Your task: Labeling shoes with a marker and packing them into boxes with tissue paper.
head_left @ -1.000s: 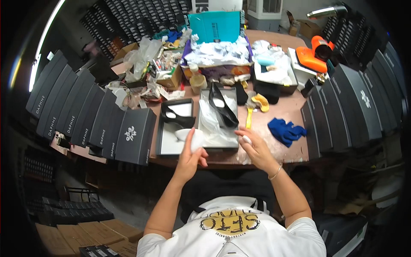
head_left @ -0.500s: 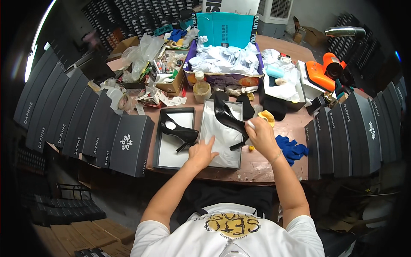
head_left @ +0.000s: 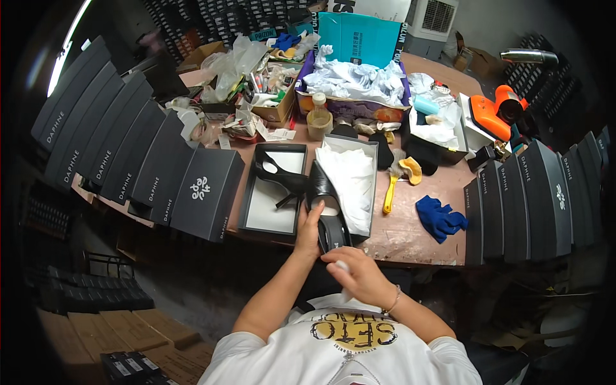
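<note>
Left hand [head_left: 310, 232]: yours rests flat against the side of the black high-heeled shoe [head_left: 327, 206], steadying it at the near edge of the table [head_left: 410, 234].
Right hand [head_left: 355, 273]: closed around a small white wad, seemingly crumpled paper, right by the shoe's near end.
Shoe's place: it lies on the rim between the two open halves of a shoe box, toe towards you.
Second shoe [head_left: 277, 174]: it lies in the left box half [head_left: 271, 212], on its white liner.
Right box half [head_left: 369, 186]: holds white tissue paper [head_left: 351, 176], spread loose.
Progress: you look to be partway; one shoe is boxed, the other is out and in hand, the lid not yet on.
Packages left: a row of dark grey shoe boxes [head_left: 128, 154] stands on edge, white lettering on the sides.
Packages right: a similar row of dark boxes [head_left: 532, 199] stands on edge.
Far side: a teal carton [head_left: 359, 38] stands behind a purple box [head_left: 353, 96] full of crumpled white paper.
Nearby: a yellow-handled brush [head_left: 401, 179] and a blue cloth [head_left: 439, 218].
</note>
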The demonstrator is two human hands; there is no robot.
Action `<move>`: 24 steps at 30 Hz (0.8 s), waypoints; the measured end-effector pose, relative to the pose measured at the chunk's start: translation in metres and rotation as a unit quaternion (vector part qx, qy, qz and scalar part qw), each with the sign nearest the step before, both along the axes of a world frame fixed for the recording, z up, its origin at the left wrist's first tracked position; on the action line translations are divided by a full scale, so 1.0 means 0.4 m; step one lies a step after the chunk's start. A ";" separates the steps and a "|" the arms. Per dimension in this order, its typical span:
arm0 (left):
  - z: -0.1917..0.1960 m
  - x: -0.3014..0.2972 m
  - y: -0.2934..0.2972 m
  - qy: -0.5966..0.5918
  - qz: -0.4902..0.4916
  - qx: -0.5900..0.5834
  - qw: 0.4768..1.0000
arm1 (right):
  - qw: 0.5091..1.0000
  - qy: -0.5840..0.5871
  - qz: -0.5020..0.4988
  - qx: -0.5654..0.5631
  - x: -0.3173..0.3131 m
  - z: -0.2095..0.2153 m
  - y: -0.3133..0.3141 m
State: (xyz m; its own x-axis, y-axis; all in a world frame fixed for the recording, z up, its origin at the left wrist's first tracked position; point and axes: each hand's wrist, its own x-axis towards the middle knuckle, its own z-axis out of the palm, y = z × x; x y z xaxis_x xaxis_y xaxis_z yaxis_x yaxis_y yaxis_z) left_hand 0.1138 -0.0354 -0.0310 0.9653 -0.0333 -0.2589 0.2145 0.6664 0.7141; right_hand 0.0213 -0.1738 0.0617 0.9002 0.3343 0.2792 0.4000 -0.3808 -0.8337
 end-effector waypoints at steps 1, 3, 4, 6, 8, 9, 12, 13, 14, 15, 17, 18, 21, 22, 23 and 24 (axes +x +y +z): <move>0.011 -0.005 0.010 0.010 0.006 -0.010 1.000 | 0.991 0.074 -0.014 0.106 0.007 0.035 -0.017; 0.024 0.001 0.044 0.006 -0.040 -0.006 0.999 | 0.978 0.133 -0.062 0.152 0.048 0.064 -0.082; 0.045 0.009 0.044 0.029 -0.043 0.002 0.999 | 0.984 0.115 -0.095 0.093 0.074 0.072 -0.116; 0.038 0.031 0.048 0.005 -0.098 0.032 0.995 | 0.988 0.103 -0.092 0.066 0.127 0.052 -0.095; 0.021 0.034 0.043 -0.049 -0.104 0.060 0.992 | 0.997 -0.024 -0.076 0.006 0.156 0.027 -0.046; 0.022 0.024 0.037 -0.064 -0.104 0.080 0.989 | 0.991 -0.095 -0.064 -0.070 0.166 0.022 -0.015; 0.062 0.009 0.041 0.031 -0.132 -0.016 0.991 | 0.945 -0.207 -0.053 -0.248 0.182 -0.022 0.017; 0.041 0.007 0.050 0.021 -0.134 -0.065 0.989 | 0.925 -0.231 -0.055 -0.297 0.193 -0.037 0.024; 0.046 -0.001 0.074 0.029 -0.165 -0.189 0.968 | 0.926 -0.230 -0.061 -0.293 0.205 -0.049 0.034; 0.061 -0.014 0.070 -0.003 -0.132 -0.163 0.978 | 0.927 -0.226 -0.067 -0.292 0.217 -0.063 0.044; 0.053 -0.053 0.034 -0.021 -0.059 -0.042 0.997 | 0.932 -0.217 -0.093 -0.274 0.243 -0.113 0.059; 0.047 -0.062 0.018 -0.018 -0.009 0.059 0.998 | 0.928 -0.257 -0.115 -0.244 0.260 -0.118 0.071; 0.067 -0.053 0.025 -0.025 -0.045 0.052 0.997 | 0.974 -0.154 -0.150 -0.069 0.267 -0.171 0.112; 0.071 -0.061 0.027 0.014 -0.054 0.036 0.998 | 0.981 -0.118 -0.153 0.020 0.267 -0.173 0.122; 0.039 -0.064 0.017 -0.054 -0.073 0.077 0.993 | 0.980 -0.132 -0.146 0.028 0.277 -0.167 0.112; 0.016 -0.072 0.007 -0.068 -0.054 0.093 0.992 | 0.979 -0.143 -0.144 -0.033 0.290 -0.169 0.108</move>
